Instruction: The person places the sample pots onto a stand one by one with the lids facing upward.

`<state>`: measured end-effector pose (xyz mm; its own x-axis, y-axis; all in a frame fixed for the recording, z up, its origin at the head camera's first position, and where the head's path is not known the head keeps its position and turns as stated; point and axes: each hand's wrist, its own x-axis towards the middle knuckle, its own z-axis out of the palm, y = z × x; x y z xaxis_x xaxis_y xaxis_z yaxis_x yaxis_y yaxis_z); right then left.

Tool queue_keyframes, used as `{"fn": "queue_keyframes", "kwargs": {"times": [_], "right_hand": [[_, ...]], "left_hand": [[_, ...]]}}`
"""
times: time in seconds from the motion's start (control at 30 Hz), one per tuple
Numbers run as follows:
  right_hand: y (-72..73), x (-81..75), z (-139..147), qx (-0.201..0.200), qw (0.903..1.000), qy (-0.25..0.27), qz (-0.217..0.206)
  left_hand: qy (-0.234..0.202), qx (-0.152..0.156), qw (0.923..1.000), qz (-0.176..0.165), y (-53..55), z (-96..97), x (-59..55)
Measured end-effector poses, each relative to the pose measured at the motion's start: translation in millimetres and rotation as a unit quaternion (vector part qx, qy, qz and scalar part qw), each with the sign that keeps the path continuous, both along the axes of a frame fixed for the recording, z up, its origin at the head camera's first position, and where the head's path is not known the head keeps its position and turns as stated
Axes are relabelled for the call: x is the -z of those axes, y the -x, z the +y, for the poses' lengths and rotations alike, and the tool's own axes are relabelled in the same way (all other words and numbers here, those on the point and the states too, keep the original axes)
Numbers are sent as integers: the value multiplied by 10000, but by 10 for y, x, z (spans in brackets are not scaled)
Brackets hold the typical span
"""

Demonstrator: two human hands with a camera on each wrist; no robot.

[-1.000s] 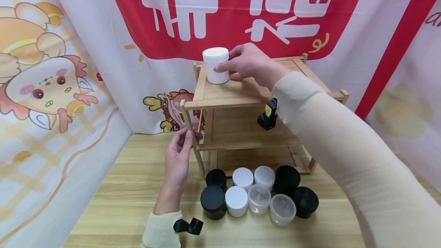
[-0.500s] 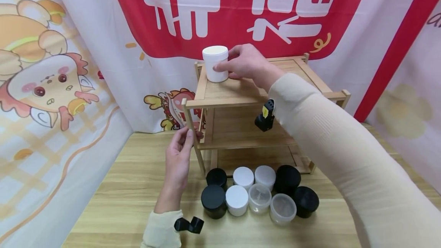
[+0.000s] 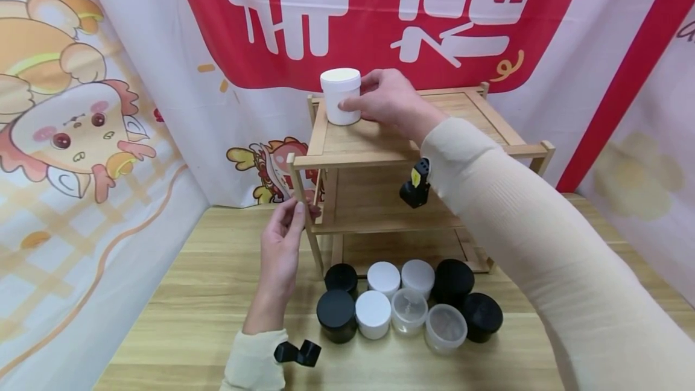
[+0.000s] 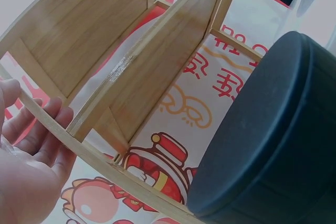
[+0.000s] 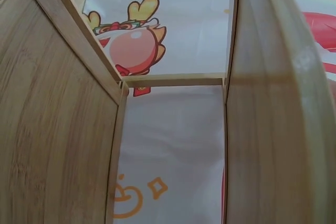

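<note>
On the top board of a three-tier wooden shelf (image 3: 467, 131), a white lidded jar (image 3: 335, 94) stands upright near the left edge. My right hand (image 3: 392, 101) grips that jar from its right side, thumb in front. Lower down, my left hand (image 3: 281, 237) holds the shelf's left front post between thumb and fingers. The left wrist view shows the left hand (image 4: 34, 161) with its fingers curled behind the wooden post (image 4: 97, 156). Only the shelf's boards and frame (image 5: 176, 80) fill the right wrist view; the right hand and its jar are out of sight there.
In front of the shelf, several lidded jars stand in two rows on the wooden table (image 3: 179, 306): black jars (image 3: 336, 315), white jars (image 3: 373, 314) and clear jars (image 3: 445, 327). A black jar (image 4: 257, 140) looms close in the left wrist view. Printed cloth (image 3: 163, 35) hangs behind.
The white jar and my right hand have shifted very slightly back and left on the top board. The left hand keeps its hold on the post.
</note>
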<state>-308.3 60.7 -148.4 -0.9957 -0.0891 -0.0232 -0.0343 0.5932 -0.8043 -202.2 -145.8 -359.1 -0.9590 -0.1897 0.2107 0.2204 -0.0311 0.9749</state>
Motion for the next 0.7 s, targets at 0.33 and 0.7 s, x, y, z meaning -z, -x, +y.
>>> {"fn": "queue_keyframes", "kwargs": {"times": [0.33,0.7], "right_hand": [[42,15,-23,30,10000,52,2],[112,15,-69,187,9998,16,-111]], "left_hand": [[3,-13,10000,-29,6,-9,2],[-42,55,9999,-74,17,-17,3]]}}
